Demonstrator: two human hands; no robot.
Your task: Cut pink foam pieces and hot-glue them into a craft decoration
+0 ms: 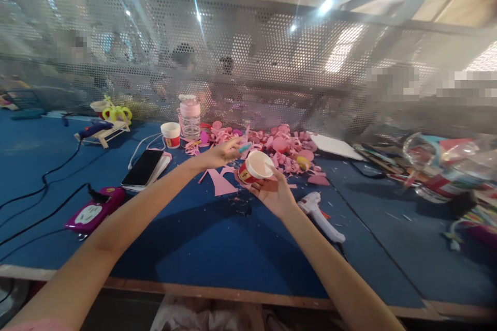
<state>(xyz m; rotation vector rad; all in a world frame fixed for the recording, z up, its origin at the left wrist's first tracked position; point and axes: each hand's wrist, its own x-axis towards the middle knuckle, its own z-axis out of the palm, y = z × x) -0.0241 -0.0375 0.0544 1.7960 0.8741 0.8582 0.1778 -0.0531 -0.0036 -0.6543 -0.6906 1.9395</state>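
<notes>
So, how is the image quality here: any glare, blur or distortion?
Head view: light streaks flare across the perforated metal screen; straight edges bow outward, wide-angle style; both arms cast soft shadows on the blue table; the red-and-white paper cup in the right hand looks fairly sharp; the background is hazy.

**Clutter lying across the blue worktable**

A smartphone (pixel 142 167) is lying face up on the blue table (pixel 202 238), with a magenta power strip (pixel 94 210) sitting nearer the front edge and black cables trailing off to the left. A white glue gun (pixel 320 214) is resting on its side. Pink paper scraps (pixel 277 146) are piling up by the perforated metal screen (pixel 248 62). A second paper cup (pixel 171 134) is standing beside a pink-lidded jar (pixel 190 115).
</notes>
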